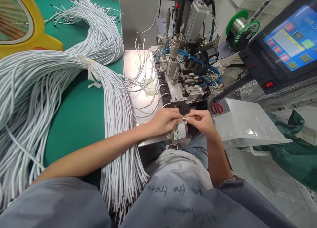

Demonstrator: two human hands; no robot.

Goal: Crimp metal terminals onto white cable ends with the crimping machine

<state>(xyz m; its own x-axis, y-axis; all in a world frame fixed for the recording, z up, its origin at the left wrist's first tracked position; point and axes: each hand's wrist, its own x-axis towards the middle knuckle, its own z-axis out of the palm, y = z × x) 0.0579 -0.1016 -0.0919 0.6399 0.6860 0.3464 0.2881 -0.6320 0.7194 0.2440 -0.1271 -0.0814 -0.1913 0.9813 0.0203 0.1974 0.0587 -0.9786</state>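
Observation:
Both hands meet at the front edge of a bench machine (173,79). My left hand (165,120) is closed, pinching a white cable (183,119) close to its end. Opposite it, my right hand (201,121) pinches the tip of the same cable between thumb and fingers. The fine detail of that tip is too small to make out. Just below the fingers is a white warning label (179,131) on the machine's front. Several white cables (146,104) run from the big bundle over the lit metal plate (129,63) to the machine.
A thick bundle of white cables (116,106), tied with a strip, lies on the green mat (74,122). A yellow-framed object (47,43) stands at upper left. On the right are a solder wire spool (240,26), a touchscreen (289,40), red-handled scissors (217,107) and a translucent plastic bin (250,122).

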